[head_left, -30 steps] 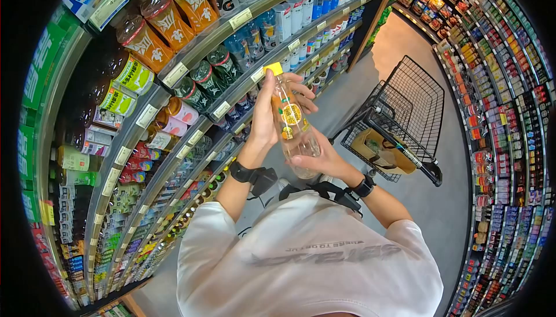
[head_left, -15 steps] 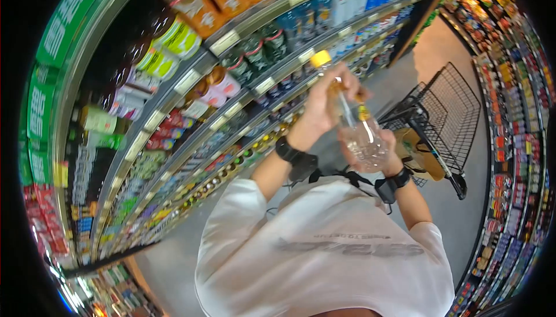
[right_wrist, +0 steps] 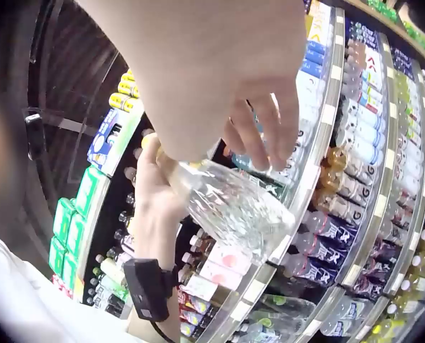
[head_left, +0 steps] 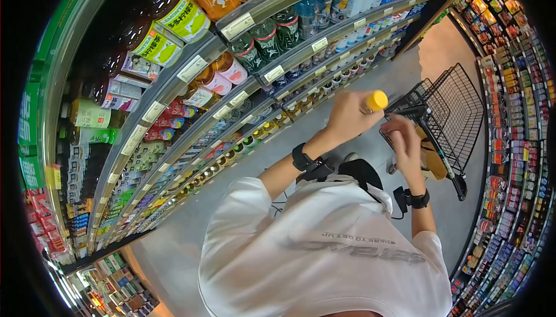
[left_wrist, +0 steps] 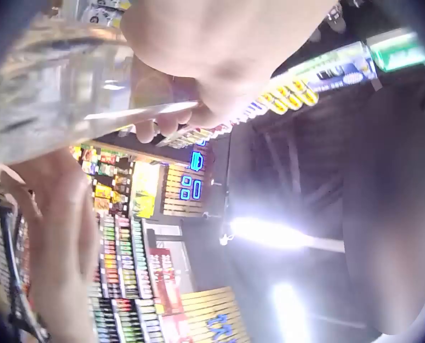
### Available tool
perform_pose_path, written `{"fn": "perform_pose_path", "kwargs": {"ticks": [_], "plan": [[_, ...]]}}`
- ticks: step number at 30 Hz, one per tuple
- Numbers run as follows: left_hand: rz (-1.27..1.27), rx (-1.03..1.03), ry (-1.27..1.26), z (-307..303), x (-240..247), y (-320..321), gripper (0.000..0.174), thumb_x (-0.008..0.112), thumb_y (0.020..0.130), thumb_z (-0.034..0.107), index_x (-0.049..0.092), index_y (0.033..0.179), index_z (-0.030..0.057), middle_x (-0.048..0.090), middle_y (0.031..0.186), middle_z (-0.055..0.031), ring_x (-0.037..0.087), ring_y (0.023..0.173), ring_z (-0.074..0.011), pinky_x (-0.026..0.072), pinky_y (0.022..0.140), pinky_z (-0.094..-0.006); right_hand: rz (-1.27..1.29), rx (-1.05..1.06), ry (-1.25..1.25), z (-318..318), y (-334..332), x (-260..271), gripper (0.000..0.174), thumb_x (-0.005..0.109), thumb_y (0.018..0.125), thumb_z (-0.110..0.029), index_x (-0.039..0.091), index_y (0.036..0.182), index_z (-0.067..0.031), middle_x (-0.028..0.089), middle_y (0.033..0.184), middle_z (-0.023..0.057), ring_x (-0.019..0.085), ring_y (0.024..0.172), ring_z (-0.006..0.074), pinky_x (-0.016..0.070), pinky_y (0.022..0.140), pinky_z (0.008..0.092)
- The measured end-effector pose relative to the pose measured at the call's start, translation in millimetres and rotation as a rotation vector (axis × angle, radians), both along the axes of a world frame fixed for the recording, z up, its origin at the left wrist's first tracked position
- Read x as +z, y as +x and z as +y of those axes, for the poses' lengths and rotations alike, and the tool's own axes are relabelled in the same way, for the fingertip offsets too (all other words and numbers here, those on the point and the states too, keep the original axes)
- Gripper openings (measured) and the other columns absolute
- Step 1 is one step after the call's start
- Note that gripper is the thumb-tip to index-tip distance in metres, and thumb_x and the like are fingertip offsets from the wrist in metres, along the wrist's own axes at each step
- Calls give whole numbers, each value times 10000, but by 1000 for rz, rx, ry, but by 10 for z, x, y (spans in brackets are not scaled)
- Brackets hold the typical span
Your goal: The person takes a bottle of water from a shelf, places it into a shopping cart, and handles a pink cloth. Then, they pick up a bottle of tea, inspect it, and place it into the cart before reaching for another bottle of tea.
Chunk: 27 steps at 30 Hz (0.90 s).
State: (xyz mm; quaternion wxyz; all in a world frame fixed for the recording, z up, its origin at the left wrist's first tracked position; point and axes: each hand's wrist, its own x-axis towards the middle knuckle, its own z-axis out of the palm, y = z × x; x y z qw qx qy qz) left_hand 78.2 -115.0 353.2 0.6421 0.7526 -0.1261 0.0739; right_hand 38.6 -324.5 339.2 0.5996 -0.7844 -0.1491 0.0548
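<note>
My left hand [head_left: 352, 119] grips a clear plastic bottle [right_wrist: 234, 207] round its neck. Its yellow cap [head_left: 379, 100] points up toward the head camera, and the hand hides most of the bottle there. The right wrist view shows the bottle's ribbed clear body slanting down from the left hand's grip. My right hand [head_left: 405, 143] is beside the bottle with fingers loosely bent and nothing held in them. In the left wrist view the right hand [left_wrist: 62, 229] appears just below the bottle body.
Drink shelves [head_left: 260, 79] with price tags run along the left. A black wire shopping cart [head_left: 449, 114] stands ahead to the right, a brown paper bag [head_left: 433, 163] by its handle. Packed shelves [head_left: 509, 160] line the right side; grey floor [head_left: 191, 233] lies between.
The bottle has turned from showing its label to pointing its yellow cap at the head camera. My right hand has come off the bottle's lower body. Both hands moved right in view.
</note>
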Motion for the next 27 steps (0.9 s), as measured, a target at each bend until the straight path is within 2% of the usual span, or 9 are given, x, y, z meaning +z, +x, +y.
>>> {"fn": "perform_pose_path", "kwargs": {"ticks": [3,7,8,12,15,16,22,23,27], "plan": [[-71,-73,299,-191,-76,-6,273,763,752,272,689,840,24,673,751,-197,666,728,-400,527,660,-439,-14,6,192,-185,77,158,413,616,933,-125,503,1306,10,673,1024,105,648,964,178,509,854,325],[-48,-265,475,-590,-275,26,309,756,764,329,690,802,29,665,739,-213,652,734,-430,515,645,-493,-237,4,-314,-280,217,269,291,724,878,-192,578,1029,9,655,821,137,659,732,205,506,675,307],[-16,-267,457,-720,-316,9,331,757,769,345,688,789,22,659,722,-215,648,725,-436,515,642,-498,-211,-2,-295,-342,271,241,269,740,873,-204,567,907,-1,616,710,143,639,616,237,488,589,318],[151,-376,520,-1090,-251,93,423,775,779,400,690,911,7,693,854,-236,667,825,-429,534,740,-488,-204,-15,-290,-682,435,305,227,715,893,-186,571,887,-12,602,685,135,602,579,225,477,569,315],[-176,-273,361,-1293,-230,143,536,790,782,411,645,1095,1,688,1066,-241,661,991,-406,526,866,-457,-305,-73,-245,-1015,607,372,182,697,903,-153,586,885,-10,585,691,97,545,579,161,456,566,286],[-85,-360,507,-1257,-92,179,615,794,803,409,582,1223,14,645,1199,-224,632,1116,-371,500,957,-423,-323,-150,-212,-1148,650,419,162,691,911,-138,593,889,-11,591,711,72,543,609,136,451,577,273],[266,-300,405,-1098,-397,310,421,705,934,369,654,1136,3,717,1043,-128,688,971,-230,537,862,-353,-421,-586,-129,-2341,898,588,145,693,942,-146,638,942,-12,636,831,32,561,755,86,457,647,247],[195,-241,315,-1055,-522,283,389,703,927,363,667,1081,8,717,1006,-143,687,934,-234,531,790,-365,-443,-593,-173,-2536,943,606,151,694,939,-152,641,948,-11,637,827,36,564,761,89,459,652,249],[397,-75,263,-853,-675,233,253,639,994,243,659,1118,23,710,1013,-74,662,929,-147,520,820,-292,-382,-596,-407,-3185,1238,377,178,699,919,-174,648,954,-8,648,808,55,579,760,104,475,666,266]]}}
